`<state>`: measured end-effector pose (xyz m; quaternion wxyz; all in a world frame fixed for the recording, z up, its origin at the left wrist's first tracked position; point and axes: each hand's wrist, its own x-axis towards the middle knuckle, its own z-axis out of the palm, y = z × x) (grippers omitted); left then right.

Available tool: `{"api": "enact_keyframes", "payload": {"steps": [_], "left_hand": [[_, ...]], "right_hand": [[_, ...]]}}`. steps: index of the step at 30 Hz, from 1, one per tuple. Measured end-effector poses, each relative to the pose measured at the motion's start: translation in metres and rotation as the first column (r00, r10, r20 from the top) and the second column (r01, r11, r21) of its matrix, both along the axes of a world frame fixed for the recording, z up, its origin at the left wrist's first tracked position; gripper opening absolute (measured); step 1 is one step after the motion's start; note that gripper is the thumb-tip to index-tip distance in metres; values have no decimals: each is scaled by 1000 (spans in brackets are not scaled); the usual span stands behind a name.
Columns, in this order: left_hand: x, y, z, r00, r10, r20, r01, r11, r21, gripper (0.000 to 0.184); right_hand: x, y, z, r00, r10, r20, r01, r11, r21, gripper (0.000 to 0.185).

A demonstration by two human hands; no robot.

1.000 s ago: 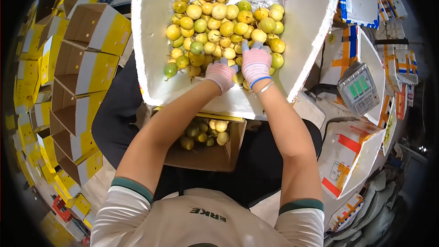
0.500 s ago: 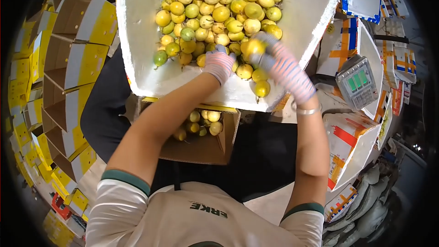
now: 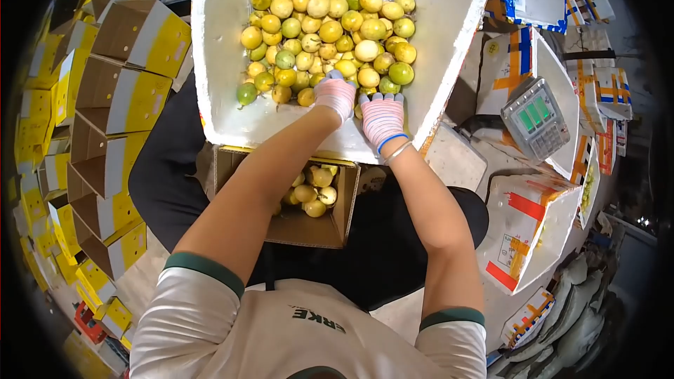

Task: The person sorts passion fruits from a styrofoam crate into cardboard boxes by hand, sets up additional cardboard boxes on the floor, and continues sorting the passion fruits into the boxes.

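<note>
Yellow and green round fruits [image 3: 318, 5] lie in a large white foam box [image 3: 228, 42] with newspaper at its far end. My left hand [image 3: 335, 95], in a striped glove, rests at the near edge of the pile; its fingertips are among the fruits, and its grip is hidden. Beside it on the right, my right hand [image 3: 382, 116], gloved too, touches the near fruits with its fingers bent forward; whether it grips one is unclear. Below the foam box, an open cardboard box [image 3: 309, 233] holds more pale fruits [image 3: 314, 193], partly behind my left forearm.
Stacked yellow and white cardboard boxes [image 3: 144, 102] stand on the left. On the right are a scale with a lit green display [image 3: 537, 116], taped foam boxes [image 3: 516, 228] and grey sacks [image 3: 572, 309]. My dark-clad legs flank the cardboard box.
My right hand, which held a yellow fruit at the right side half a second ago, has come back beside my left hand. That fruit is no longer visible in it. The camera view has shifted slightly.
</note>
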<state>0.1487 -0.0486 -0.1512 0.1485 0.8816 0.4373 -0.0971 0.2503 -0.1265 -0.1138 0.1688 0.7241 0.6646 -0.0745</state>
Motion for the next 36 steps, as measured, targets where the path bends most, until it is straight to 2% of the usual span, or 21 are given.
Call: {"api": "enact_keyframes", "payload": {"steps": [6, 8, 9, 10, 11, 12, 14, 15, 18, 20, 23, 24, 25, 26, 27, 29, 30, 32, 33, 34, 36], "left_hand": [[-37, 4, 25, 984, -9, 176, 17, 999, -41, 53], [-58, 4, 63, 946, 144, 290, -127, 989, -75, 55], [-76, 6, 62, 872, 154, 464, -136, 988, -73, 55], [-88, 11, 64, 675, 486, 555, -99, 806, -584, 58], [-100, 15, 67, 454, 790, 412, 94, 417, -904, 60], [-111, 16, 70, 249, 961, 121, 262, 53, -964, 67], [-135, -1, 100, 54, 987, -152, 532, -157, -832, 82], [-141, -6, 102, 21, 987, -162, 591, -143, -794, 84], [-157, -13, 108, 25, 967, -255, 723, -193, -663, 79], [-163, -15, 108, 24, 974, -226, 722, -173, -669, 79], [-174, -18, 103, -34, 999, 11, 561, 28, -827, 76], [-179, -18, 101, -35, 995, 91, 472, 97, -876, 75], [-182, -21, 109, -47, 951, 307, 467, 293, -834, 67], [-186, -20, 110, -1, 916, 400, 361, 374, -854, 64], [-190, -18, 110, 55, 874, 483, 251, 456, -854, 60], [-194, -17, 109, 56, 833, 550, 190, 532, -825, 57], [-196, -16, 106, 79, 827, 556, 152, 541, -827, 58], [-192, -17, 86, 73, 781, 620, 79, 615, -784, 61], [-186, -20, 89, 58, 771, 635, 84, 630, -772, 62], [-178, -25, 93, 44, 760, 649, 88, 644, -760, 63], [-171, -30, 89, 64, 710, 702, 30, 701, -712, 61]], "right_hand": [[-1, 0, 14, 989, -69, -134, 57, 994, -96, 36], [1, -4, 0, 998, -3, -55, 3, 1000, -3, 41], [2, -2, -2, 999, -9, -46, 8, 1000, -24, 40], [1, 2, 0, 999, -11, -36, 10, 999, -43, 40], [-2, 6, 9, 992, -70, -105, 61, 995, -82, 38], [-2, 10, 18, 991, -50, -122, 41, 997, -71, 38], [-4, 25, 32, 700, -292, -652, 284, 951, -120, 48], [6, 30, 15, 636, -174, -751, 238, 971, -23, 49], [0, 31, 49, 19, -302, -953, 330, 902, -279, 46], [1, 25, 67, -253, -404, -879, 285, 837, -467, 42], [-8, 14, 87, -289, -449, -845, 141, 853, -502, 42], [-2, 14, 81, -52, -415, -908, -36, 910, -414, 44], [-6, 7, 80, 122, -271, -955, -151, 946, -288, 44], [-19, -2, 88, 271, -97, -958, -284, 943, -176, 44], [-31, -12, 101, 175, -101, -979, -332, 930, -155, 46], [-49, -16, 106, 375, 42, -926, -280, 957, -70, 46], [-54, -17, 89, 327, 116, -938, -178, 982, 59, 49], [-73, -12, 103, 182, 19, -983, -227, 974, -23, 46], [-96, -20, 126, 56, -134, -989, -88, 986, -139, 37], [-102, -19, 120, 251, -164, -954, -135, 970, -202, 31], [-114, -26, 114, -5, -244, -970, -164, 957, -240, 31]]}}
